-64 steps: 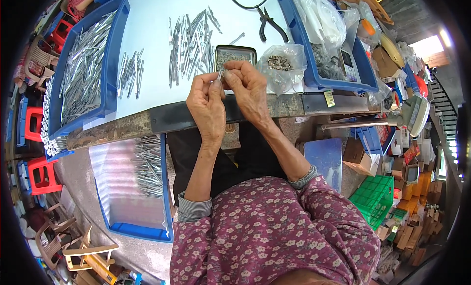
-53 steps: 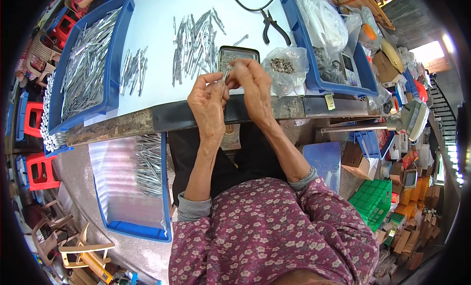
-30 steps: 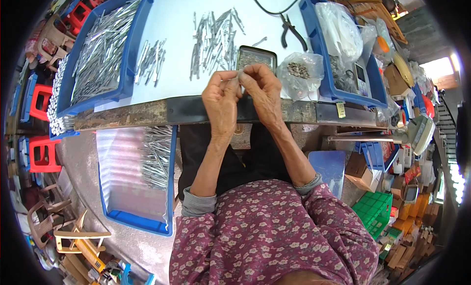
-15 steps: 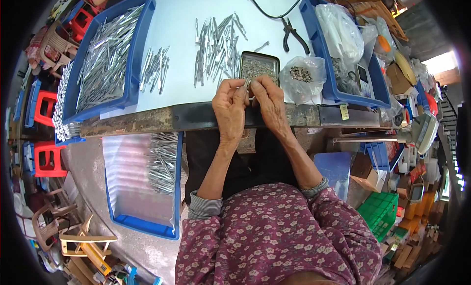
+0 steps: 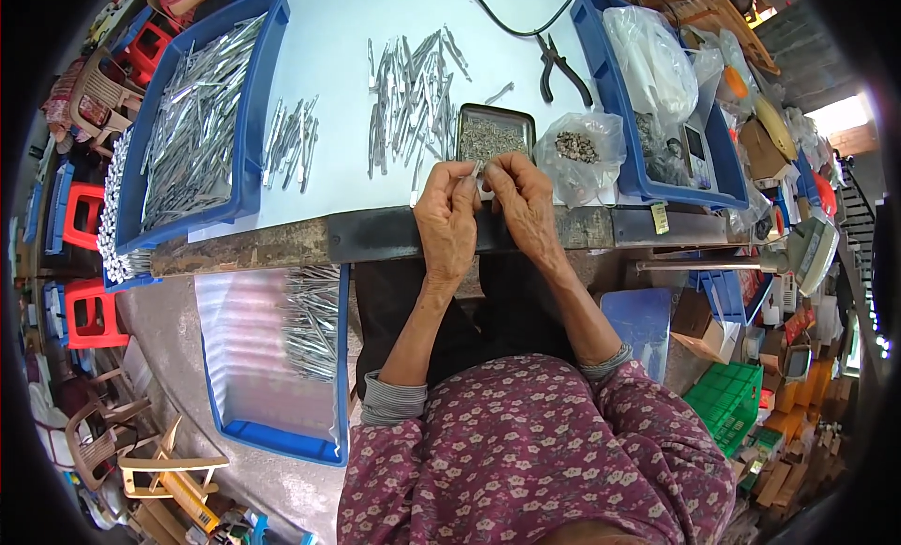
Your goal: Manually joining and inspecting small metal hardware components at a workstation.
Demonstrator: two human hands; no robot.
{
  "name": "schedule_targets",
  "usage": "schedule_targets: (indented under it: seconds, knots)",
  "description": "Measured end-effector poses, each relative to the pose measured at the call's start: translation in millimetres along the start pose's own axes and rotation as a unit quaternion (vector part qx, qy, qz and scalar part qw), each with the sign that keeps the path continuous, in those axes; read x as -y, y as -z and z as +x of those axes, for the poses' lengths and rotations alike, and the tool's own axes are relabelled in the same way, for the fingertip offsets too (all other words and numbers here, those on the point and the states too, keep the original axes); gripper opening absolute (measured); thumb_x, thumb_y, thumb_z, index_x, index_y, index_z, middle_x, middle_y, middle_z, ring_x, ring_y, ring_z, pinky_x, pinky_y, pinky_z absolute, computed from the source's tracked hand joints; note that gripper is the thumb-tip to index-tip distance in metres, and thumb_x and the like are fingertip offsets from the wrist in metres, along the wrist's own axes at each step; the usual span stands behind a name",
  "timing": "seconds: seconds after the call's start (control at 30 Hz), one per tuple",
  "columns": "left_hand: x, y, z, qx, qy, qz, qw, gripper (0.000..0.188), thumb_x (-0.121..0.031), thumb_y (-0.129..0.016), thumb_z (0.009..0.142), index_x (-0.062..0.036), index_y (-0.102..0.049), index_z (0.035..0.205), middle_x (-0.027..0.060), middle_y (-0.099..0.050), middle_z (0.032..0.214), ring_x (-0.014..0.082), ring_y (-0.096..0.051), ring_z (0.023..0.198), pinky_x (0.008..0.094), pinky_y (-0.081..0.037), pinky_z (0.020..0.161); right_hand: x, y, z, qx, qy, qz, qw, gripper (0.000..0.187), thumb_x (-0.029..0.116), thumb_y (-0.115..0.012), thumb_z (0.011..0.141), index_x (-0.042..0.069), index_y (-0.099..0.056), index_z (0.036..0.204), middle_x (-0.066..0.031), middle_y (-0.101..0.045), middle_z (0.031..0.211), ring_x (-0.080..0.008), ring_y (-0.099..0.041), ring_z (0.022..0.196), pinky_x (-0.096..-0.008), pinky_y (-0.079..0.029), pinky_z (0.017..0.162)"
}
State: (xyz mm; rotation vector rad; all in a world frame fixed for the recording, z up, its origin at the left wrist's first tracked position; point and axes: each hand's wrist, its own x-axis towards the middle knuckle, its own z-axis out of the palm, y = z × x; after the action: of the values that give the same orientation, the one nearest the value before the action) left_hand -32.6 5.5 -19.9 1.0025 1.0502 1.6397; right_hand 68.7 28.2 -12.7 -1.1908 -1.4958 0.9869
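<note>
My left hand (image 5: 448, 215) and my right hand (image 5: 522, 203) meet over the near edge of the table, thumbs and forefingers pinched close together. Between the fingertips is a small metallic bit, too small to name; I cannot tell which hand bears it. Just beyond my fingers sits a dark-rimmed tin (image 5: 460, 125) with many tiny metal parts. Right of it lies a clear plastic bag (image 5: 605, 146) with small brownish pieces. A loose pile of thin silvery metal strips (image 5: 408, 99) is spread beyond my left hand, and a smaller pile (image 5: 291, 142) lies farther left.
A blue bin (image 5: 246, 193) full of metal strips stands at the left. Black-handled pliers (image 5: 561, 74) lie beyond the tin. Another blue bin (image 5: 638, 184) with plastic bags borders the right. Below the table, a blue tray (image 5: 272, 431) has more strips.
Both hands have shifted slightly nearer and to the right, still pinched together. The view has tilted a little; the things on the table look unmoved.
</note>
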Motion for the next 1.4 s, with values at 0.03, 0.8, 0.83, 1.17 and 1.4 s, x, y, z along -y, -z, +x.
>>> schedule_targets:
  seconds: [0.03,0.8,0.83,1.17,1.4]
  knots:
    - [0.4,0.0,0.0,0.001,0.002,-0.001,1.0,0.009,-0.004,-0.049,0.086,0.0015,-0.052,0.092,-0.0015,-0.045,0.061,0.0032,-0.036,0.052,0.0171,-0.027,0.046,0.6,0.5,0.2,-0.002,-0.002,-0.001,1.0,0.017,0.016,-0.051,0.087,0.0,-0.054,0.083,-0.0006,-0.052,0.067,-0.0052,-0.045,0.055,-0.0193,-0.037,0.048]
    - [-5.5,-14.5,45.2,0.067,-0.001,0.108,0.992,0.013,-0.003,-0.044,0.08,0.0032,-0.05,0.09,0.0038,-0.049,0.065,0.009,-0.044,0.057,0.0236,-0.037,0.052,-8.2,4.7,-14.9,-0.02,-0.012,0.078,0.997,0.009,0.007,-0.054,0.082,-0.001,-0.051,0.086,-0.0018,-0.048,0.065,-0.0073,-0.043,0.059,-0.0223,-0.036,0.052]
    - [-4.4,-20.5,60.2,0.073,0.004,0.163,0.984,0.017,-0.002,-0.044,0.077,0.0023,-0.05,0.092,0.0103,-0.053,0.068,0.015,-0.051,0.061,0.0274,-0.04,0.056,-10.7,4.0,-14.7,-0.025,-0.002,0.086,0.996,0.008,0.007,-0.054,0.083,0.0,-0.051,0.085,-0.0015,-0.048,0.065,-0.007,-0.043,0.059,-0.022,-0.036,0.052]
    - [40.0,-78.5,143.8,0.107,-0.092,0.423,0.895,0.029,-0.001,-0.05,0.066,0.0048,-0.047,0.095,0.0296,-0.053,0.089,0.0429,-0.053,0.084,0.0449,-0.044,0.075,-9.2,0.0,-16.8,-0.033,0.017,0.095,0.995,0.007,0.006,-0.052,0.084,0.0,-0.05,0.085,0.0012,-0.049,0.067,-0.0041,-0.043,0.06,-0.0196,-0.037,0.054]
    - [13.2,-38.3,113.8,0.085,-0.176,0.394,0.898,0.027,-0.001,-0.044,0.075,0.0024,-0.055,0.1,0.0209,-0.059,0.093,0.0321,-0.058,0.086,0.0356,-0.045,0.079,-8.5,0.6,-17.1,-0.027,0.006,0.115,0.993,0.007,0.007,-0.052,0.084,-0.001,-0.05,0.085,0.0016,-0.049,0.067,-0.0035,-0.042,0.059,-0.019,-0.037,0.053]
